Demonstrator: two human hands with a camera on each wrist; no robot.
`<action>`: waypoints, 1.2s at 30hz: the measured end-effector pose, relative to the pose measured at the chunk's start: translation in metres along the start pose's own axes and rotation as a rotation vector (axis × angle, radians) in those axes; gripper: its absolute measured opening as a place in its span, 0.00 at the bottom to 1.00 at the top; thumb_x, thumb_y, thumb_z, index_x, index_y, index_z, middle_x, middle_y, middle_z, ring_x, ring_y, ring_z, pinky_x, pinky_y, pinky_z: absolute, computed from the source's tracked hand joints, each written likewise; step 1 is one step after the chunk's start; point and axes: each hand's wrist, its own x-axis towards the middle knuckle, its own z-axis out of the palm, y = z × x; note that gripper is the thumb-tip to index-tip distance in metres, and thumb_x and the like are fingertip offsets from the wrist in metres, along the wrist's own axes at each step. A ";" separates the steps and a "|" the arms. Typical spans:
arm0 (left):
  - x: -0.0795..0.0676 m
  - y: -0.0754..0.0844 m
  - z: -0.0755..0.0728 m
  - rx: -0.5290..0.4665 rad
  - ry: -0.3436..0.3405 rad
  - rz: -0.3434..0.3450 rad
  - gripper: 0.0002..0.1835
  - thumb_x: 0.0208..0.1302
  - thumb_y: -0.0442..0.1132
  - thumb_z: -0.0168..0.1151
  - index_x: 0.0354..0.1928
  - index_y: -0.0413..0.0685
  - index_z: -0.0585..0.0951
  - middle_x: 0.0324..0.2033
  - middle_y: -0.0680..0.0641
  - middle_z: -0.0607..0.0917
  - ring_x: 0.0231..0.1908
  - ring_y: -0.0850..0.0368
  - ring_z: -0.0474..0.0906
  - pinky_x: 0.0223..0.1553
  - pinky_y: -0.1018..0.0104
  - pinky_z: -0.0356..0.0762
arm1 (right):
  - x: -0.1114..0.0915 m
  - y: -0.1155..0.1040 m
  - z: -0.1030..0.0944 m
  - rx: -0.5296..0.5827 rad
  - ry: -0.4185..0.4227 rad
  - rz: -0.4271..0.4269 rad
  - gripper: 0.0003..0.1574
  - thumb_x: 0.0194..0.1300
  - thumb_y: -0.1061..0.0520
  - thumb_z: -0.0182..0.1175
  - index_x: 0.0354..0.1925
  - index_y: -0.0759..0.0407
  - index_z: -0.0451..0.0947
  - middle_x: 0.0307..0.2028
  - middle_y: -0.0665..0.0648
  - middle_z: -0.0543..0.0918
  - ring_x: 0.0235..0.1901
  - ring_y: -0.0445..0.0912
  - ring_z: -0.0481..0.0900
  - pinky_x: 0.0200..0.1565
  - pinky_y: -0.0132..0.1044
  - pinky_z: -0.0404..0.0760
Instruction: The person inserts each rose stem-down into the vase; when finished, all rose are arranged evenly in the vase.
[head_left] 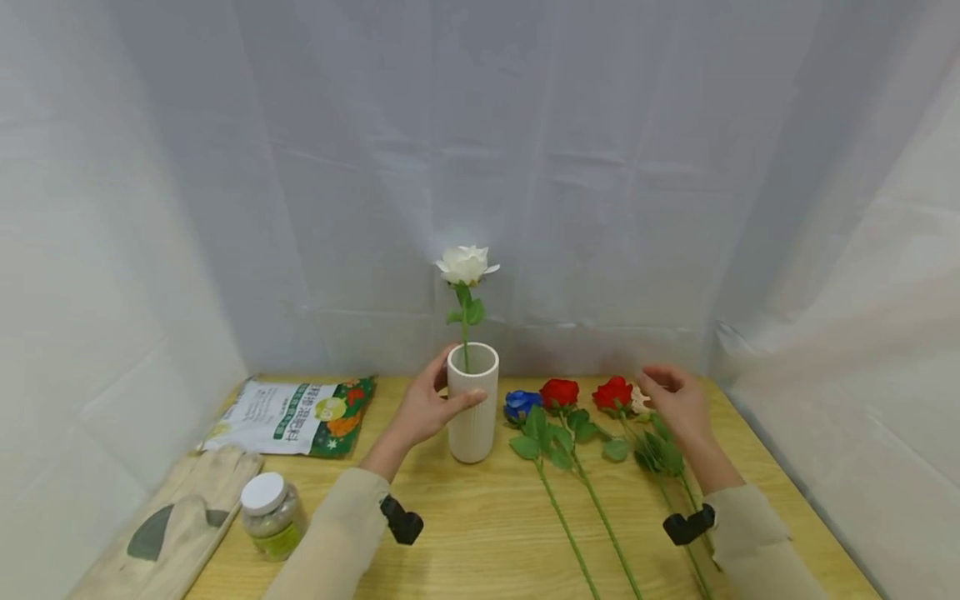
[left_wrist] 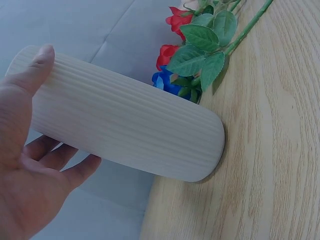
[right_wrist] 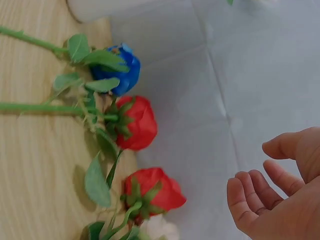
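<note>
My left hand (head_left: 429, 408) grips a ribbed white vase (head_left: 474, 425) near its top, the thumb across the front and the fingers round the far side. The vase stands upright on the wooden table, and a single white rose (head_left: 465, 265) rises from it. Over the right-hand flowers is my right hand (head_left: 678, 408), its fingers loosely bent and nothing in them. Closest below it in the head view are a pale rose (head_left: 641, 402), partly covered by the hand, and a red rose (head_left: 613, 392). Between these and the vase lie another red rose (head_left: 559, 392) and a blue rose (head_left: 522, 404).
At the left a printed bag (head_left: 292, 418) lies flat near the back edge. In front of it are a pair of light work gloves (head_left: 187, 517) and a clear jar with a white lid (head_left: 272, 515). Pale sheeting (head_left: 570, 183) walls the table at the back and sides.
</note>
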 end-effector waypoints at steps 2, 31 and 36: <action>0.000 0.001 0.000 0.001 -0.001 0.003 0.46 0.66 0.42 0.76 0.82 0.54 0.63 0.70 0.41 0.78 0.69 0.39 0.76 0.65 0.38 0.78 | -0.001 0.006 -0.004 -0.001 -0.002 0.015 0.28 0.77 0.51 0.64 0.65 0.68 0.77 0.40 0.40 0.84 0.35 0.28 0.81 0.42 0.26 0.86; 0.000 -0.001 0.001 0.011 -0.003 0.001 0.45 0.67 0.44 0.75 0.82 0.56 0.62 0.70 0.41 0.77 0.70 0.39 0.75 0.66 0.38 0.77 | -0.024 0.078 -0.061 0.021 -0.008 0.194 0.28 0.76 0.57 0.63 0.65 0.75 0.73 0.33 0.34 0.83 0.35 0.32 0.85 0.44 0.33 0.89; 0.000 0.000 0.001 0.010 0.001 0.010 0.45 0.67 0.43 0.76 0.81 0.55 0.63 0.70 0.40 0.78 0.69 0.38 0.76 0.65 0.38 0.78 | -0.029 0.087 -0.065 -0.015 -0.026 0.213 0.30 0.78 0.58 0.61 0.67 0.78 0.70 0.36 0.38 0.84 0.35 0.31 0.85 0.44 0.32 0.89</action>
